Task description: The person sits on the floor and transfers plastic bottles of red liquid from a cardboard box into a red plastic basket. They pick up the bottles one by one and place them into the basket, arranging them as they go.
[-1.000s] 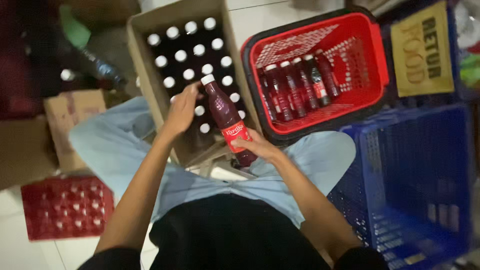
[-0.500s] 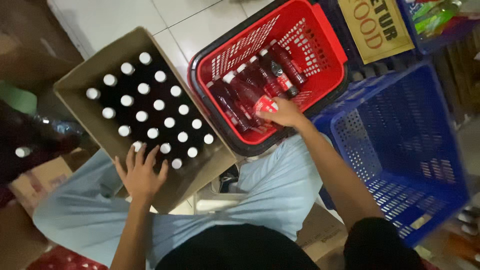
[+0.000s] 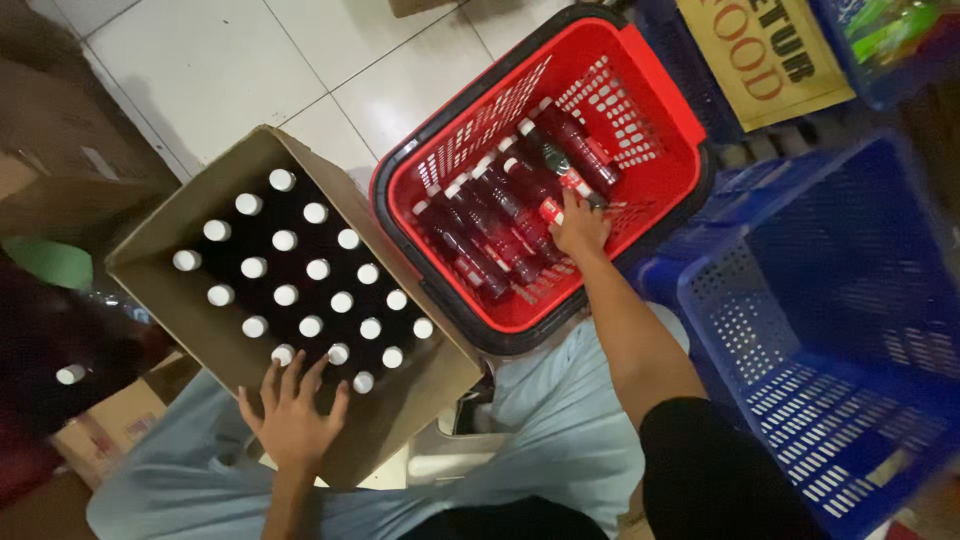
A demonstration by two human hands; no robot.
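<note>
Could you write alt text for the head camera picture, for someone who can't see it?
Seen from above, a person's right hand lays a dark red bottle beside others in a red basket, while the left hand rests on the near edge of a cardboard box full of white-capped bottles. A blue crate stands to the right on the tiled floor.

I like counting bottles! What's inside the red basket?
The red basket holds a row of dark red bottles with white caps, lying flat. The right hand covers part of one; an exact count is unclear.
</note>
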